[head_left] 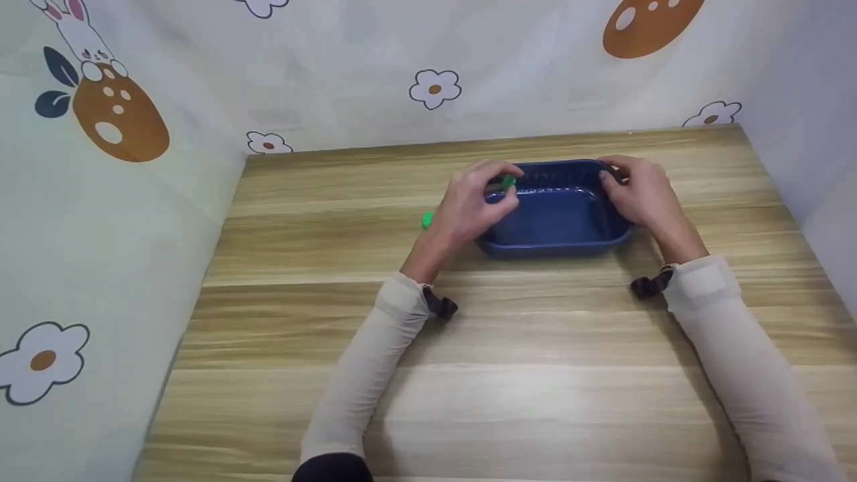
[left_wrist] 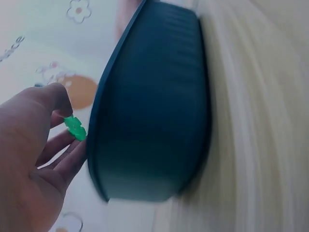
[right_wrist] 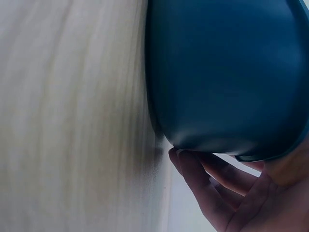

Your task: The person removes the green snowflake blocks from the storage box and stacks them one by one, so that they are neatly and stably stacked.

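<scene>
A dark blue rectangular basin [head_left: 556,217] with rounded corners stands on the wooden table. My left hand [head_left: 472,201] is at its left rim and pinches a small green flower-shaped piece [left_wrist: 75,127] between thumb and fingers, just above the rim. My right hand [head_left: 639,191] grips the basin's right end, thumb over the rim and fingers [right_wrist: 193,183] against the outer wall. Another small bright green piece [head_left: 428,220] lies on the table left of the basin, partly hidden behind my left wrist.
The wooden table [head_left: 301,328] runs to a patterned backdrop [head_left: 348,80] behind the basin. A similar patterned sheet [head_left: 107,221] borders the left side, and a pale wall [head_left: 817,134] stands along the right edge.
</scene>
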The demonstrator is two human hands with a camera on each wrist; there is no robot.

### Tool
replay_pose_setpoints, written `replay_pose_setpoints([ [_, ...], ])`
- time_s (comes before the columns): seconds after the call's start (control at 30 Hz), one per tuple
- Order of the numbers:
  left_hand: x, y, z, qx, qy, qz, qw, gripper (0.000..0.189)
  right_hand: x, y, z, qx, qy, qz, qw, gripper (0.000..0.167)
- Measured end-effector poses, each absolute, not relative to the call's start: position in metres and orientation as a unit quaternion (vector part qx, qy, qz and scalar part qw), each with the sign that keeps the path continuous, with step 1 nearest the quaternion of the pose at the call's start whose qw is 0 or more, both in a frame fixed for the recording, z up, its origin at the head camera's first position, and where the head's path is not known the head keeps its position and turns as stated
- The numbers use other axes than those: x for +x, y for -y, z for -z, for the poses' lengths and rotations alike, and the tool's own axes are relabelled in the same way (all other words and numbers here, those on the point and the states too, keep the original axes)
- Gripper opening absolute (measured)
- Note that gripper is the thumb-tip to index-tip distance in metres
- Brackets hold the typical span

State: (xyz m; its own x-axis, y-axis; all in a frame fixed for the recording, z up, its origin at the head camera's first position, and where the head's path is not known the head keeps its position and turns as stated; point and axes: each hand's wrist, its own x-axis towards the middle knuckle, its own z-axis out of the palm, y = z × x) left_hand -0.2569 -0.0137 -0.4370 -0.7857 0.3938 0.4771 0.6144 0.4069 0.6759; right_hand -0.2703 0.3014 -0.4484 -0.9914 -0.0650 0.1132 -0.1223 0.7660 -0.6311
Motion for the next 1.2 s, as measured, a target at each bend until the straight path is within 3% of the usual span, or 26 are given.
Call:
replay_pose_setpoints([
  [0.17, -0.260, 0.045, 0.440, -0.291, 0.814, 0.492, 0.101, 0.025, -0.270, -0.302, 0.449, 0.049, 0.939, -0.338, 0.039, 0.039],
  [0.5, -0.267, 0.109, 0.456, -0.252, 0.811, 0.517, 0.109, 0.027, -0.270, -0.303, 0.450, 0.046, 0.938, -0.342, 0.026, 0.040],
  [1.2, -0.266, 0.146, 0.465, -0.246, 0.846, 0.472, -0.030, 0.030, -0.270, -0.299, 0.446, 0.049, 0.940, -0.335, 0.039, 0.041],
])
